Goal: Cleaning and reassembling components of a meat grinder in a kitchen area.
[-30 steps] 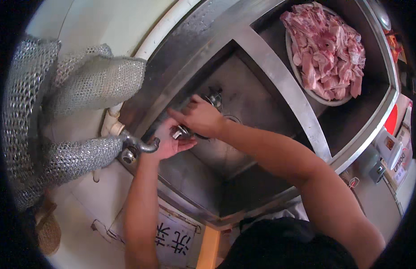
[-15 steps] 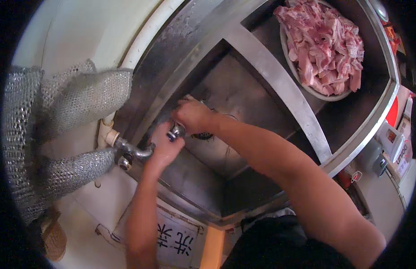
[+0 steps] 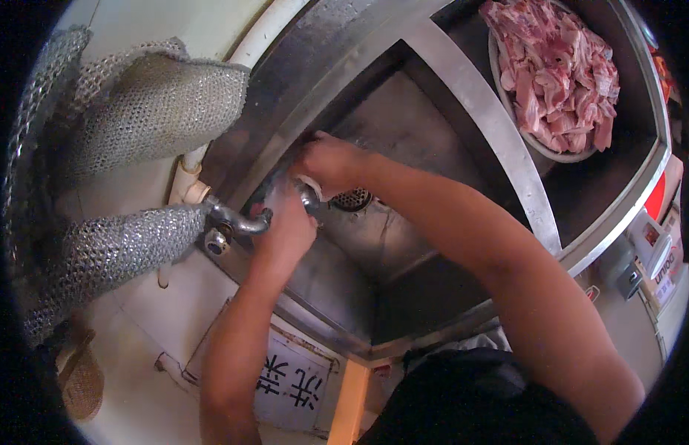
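Note:
Both of my hands meet at a metal faucet (image 3: pixel 308 196) over the left side of a steel sink basin (image 3: pixel 418 126). My left hand (image 3: pixel 286 228) is closed round the faucet, its fingers partly hidden behind the metal. Just beyond it, my right hand (image 3: pixel 331 162) is curled with knuckles up, close against the faucet's far side. What its fingers grip, if anything, is hidden from me. A curved metal pipe (image 3: pixel 244 223) runs from the wall fitting toward my left hand. Below my right wrist shows the round drain strainer (image 3: pixel 352 199).
A steel divider (image 3: pixel 500 126) separates this basin from another, where a tub of raw cut meat (image 3: pixel 556 78) stands. Grey mesh cloths (image 3: pixel 155 111) hang over the wall pipes at left. Bottles and packages (image 3: pixel 645 252) sit beyond the right rim. A sign (image 3: pixel 292 382) is below.
The view has shifted, so the sink and mesh cloths appear displaced. My right hand has moved slightly farther off round the faucet; my left hand stays on it.

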Motion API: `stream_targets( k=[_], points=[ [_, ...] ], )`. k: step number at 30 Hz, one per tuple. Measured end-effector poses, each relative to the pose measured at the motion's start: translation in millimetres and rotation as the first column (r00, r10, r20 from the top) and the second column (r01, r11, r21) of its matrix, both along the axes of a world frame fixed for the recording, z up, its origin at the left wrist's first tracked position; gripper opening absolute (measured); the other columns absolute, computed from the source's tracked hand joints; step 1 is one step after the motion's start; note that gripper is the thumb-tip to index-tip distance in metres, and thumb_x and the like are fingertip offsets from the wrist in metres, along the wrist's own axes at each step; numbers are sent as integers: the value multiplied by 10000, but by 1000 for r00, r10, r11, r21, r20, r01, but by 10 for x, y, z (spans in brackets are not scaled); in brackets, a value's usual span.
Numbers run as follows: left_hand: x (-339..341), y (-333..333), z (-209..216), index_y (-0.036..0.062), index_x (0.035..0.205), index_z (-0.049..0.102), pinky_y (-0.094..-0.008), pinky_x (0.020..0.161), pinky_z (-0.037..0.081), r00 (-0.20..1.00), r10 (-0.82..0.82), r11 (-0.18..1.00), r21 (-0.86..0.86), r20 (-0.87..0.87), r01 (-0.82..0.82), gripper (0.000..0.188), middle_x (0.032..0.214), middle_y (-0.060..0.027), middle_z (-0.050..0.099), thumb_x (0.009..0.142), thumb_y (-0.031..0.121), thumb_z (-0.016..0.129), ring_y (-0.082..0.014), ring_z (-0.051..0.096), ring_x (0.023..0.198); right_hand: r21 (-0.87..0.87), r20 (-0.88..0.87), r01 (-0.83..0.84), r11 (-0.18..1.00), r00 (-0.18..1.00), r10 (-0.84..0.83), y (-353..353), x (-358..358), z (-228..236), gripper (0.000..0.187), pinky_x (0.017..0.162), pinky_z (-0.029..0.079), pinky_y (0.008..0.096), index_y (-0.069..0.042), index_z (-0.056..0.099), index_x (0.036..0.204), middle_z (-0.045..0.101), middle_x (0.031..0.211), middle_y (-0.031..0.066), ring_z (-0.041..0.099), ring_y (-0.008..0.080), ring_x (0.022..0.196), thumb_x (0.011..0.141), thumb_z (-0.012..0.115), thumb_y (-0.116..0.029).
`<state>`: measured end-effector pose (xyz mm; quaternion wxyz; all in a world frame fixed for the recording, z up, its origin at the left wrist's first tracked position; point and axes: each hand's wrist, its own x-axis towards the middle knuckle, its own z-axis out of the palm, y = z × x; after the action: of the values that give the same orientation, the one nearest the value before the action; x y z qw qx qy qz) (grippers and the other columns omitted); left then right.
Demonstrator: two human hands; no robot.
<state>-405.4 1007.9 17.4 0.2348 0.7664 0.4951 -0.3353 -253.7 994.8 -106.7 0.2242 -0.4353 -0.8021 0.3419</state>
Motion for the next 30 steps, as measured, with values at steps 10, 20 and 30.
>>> stream_targets(
  k=[10, 20, 30],
  points=[
    [-704, 69, -334, 16, 1090, 666, -480, 786, 602, 36, 916, -292, -724, -400, -625, 401, 938, -153, 724, 942, 386, 620, -345, 719, 919, 191, -20, 128, 973, 992, -127, -205, -65, 286, 289, 1013, 414, 434, -127, 664, 1019, 673, 1019, 45, 596, 244, 1097, 749, 699, -224],
    [270, -140, 121, -68, 1405, 441, -500, 737, 595, 974, -136, 989, 36, -179, 144, 700, 950, -261, 710, 907, 363, 676, -394, 711, 768, -145, 69, -93, 985, 992, 104, -16, 83, -90, 522, 973, 454, 546, -153, 669, 1146, 684, 1163, 69, 583, 348, 1207, 661, 804, -292],
    [-616, -107, -236, -3, 1222, 602, -392, 828, 560, -31, 962, -243, -794, -273, -557, 500, 1053, -231, 705, 937, 407, 623, -316, 708, 905, 74, 126, -3, 997, 992, -7, -241, -61, 353, 176, 932, 483, 429, -153, 634, 966, 679, 1087, 23, 620, 238, 1107, 805, 649, -222]
  ],
)
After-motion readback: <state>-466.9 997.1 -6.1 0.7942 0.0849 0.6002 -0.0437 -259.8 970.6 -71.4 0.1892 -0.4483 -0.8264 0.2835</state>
